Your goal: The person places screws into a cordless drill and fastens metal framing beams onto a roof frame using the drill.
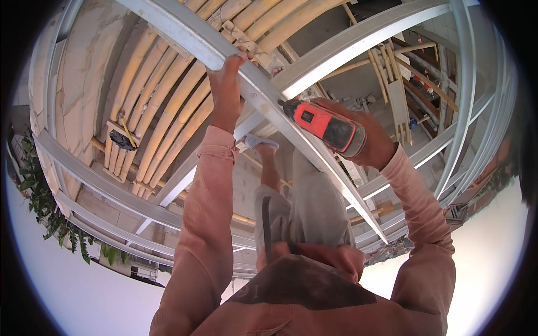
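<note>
My left hand (227, 92) is wrapped round a long silver metal channel (196, 35) that runs diagonally from the upper left to the lower middle. In my right hand (374, 137) is a red and black cordless drill (320, 124), gripped with its nose pointing left. The drill's dark tip lies against or just beside the channel, close to where a second silver channel (364, 40) joins it from the upper right; contact cannot be made out. A small screw head (253, 95) shows on the channel between my two hands.
Below lie rows of bamboo poles (162, 106), with a black bundle (122, 140) on a bamboo rack. More metal channels (106, 193) cross around me. My sandalled foot (262, 142) is lower down. A block wall (84, 73) stands left, and a wooden ladder-like piece (399, 103) right.
</note>
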Available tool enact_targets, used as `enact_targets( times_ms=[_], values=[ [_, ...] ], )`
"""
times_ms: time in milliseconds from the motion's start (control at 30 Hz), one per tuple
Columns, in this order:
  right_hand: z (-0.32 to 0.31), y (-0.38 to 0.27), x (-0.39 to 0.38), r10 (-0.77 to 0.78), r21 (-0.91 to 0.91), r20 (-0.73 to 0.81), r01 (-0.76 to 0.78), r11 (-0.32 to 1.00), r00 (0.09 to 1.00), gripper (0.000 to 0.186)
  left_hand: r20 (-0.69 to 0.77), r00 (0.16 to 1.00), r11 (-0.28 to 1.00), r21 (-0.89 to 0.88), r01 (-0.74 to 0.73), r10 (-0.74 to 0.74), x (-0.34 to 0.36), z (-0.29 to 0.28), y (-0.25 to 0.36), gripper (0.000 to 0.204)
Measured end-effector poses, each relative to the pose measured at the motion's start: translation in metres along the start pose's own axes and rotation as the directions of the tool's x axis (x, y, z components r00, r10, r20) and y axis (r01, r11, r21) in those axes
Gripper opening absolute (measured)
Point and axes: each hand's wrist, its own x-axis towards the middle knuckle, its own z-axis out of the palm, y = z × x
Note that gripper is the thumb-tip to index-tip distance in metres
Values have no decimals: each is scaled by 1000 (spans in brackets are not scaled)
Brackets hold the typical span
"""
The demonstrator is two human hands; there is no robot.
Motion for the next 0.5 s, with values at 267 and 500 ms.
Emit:
enact_targets(
  times_ms=[267, 500],
  values=[
    [-5, -21, 19, 84, 15, 109, -86, 996, 991, 57, -31, 999, 999, -34, -19, 18, 4, -1, -5, 47],
    [10, -13, 7, -92, -36, -60, 90, 995, 994, 62, -5, 1000, 999, -41, -27, 26, 5, -5, -9, 42]
  ],
)
